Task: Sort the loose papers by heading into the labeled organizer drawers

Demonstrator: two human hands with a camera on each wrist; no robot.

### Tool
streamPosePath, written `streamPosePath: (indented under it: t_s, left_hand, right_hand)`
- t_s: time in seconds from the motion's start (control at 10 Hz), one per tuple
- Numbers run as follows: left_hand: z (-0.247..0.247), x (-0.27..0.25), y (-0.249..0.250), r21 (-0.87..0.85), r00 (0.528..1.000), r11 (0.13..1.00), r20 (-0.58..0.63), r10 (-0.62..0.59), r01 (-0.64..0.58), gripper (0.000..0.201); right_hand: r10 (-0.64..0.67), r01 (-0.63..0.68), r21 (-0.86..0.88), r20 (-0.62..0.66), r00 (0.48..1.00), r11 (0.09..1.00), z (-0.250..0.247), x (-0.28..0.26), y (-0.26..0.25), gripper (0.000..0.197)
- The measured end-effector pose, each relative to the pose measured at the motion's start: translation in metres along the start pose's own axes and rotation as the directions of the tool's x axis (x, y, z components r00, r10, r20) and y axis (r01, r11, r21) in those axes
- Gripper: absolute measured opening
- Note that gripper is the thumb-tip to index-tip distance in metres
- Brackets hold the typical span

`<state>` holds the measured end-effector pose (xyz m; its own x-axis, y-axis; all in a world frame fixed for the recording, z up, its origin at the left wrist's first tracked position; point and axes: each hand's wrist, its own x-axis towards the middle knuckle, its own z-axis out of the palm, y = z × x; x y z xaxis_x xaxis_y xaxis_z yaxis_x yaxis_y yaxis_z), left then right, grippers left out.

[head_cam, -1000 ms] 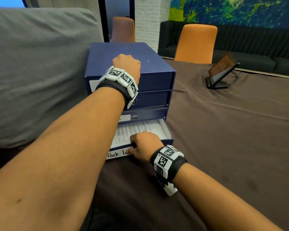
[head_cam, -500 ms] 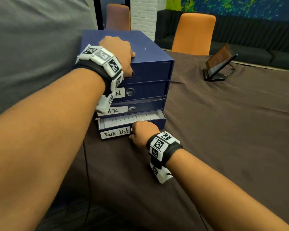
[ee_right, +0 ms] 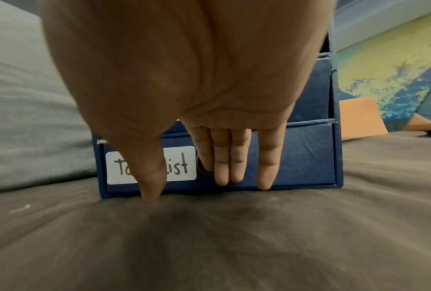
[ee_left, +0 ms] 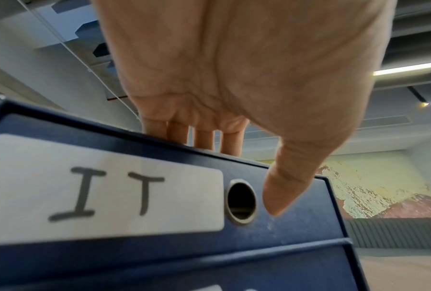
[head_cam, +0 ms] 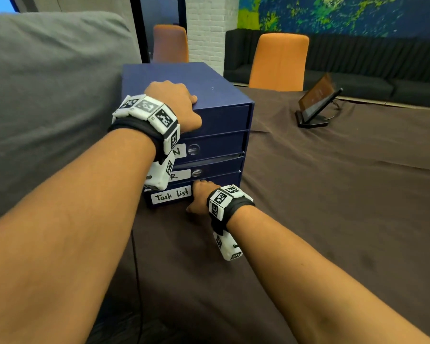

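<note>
Fingers of right hand are held straight & together, tips pressed flat vs. front of bottom drawer, labelled "Task list", which sits flush. Left hand is laid on top of blue organizer at 12 o'clock, fingers straight, thumb down beside "IT" drawer's pull hole. Tablet stand is seen at 2 o'clock on brown tablecloth.

Light: even indoor; ceiling strip lamp glows.
Shadow: soft, under right hand.
Blur: wrist views soft, edges warped.
</note>
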<state>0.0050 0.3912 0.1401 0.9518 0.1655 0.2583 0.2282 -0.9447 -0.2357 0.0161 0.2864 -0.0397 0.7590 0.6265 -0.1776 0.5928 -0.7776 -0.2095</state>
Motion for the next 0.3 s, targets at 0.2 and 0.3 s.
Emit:
streamPosePath:
  t_s: [0.2, 0.3]
  left_hand:
    - [0.027, -0.030, 0.025, -0.129, 0.995, 0.987, -0.025, -0.098, 0.094, 0.084]
    - [0.025, -0.045, 0.042, -0.151, 0.985, 0.974, -0.009, -0.174, 0.171, 0.101]
  right_hand:
    - [-0.018, 0.017, -0.049, -0.031, 0.999, 0.999, -0.009, -0.028, 0.009, 0.052]
    - [0.005, -0.006, -0.018, -0.051, 0.999, 1.000, -0.032, -0.047, 0.025, 0.042]
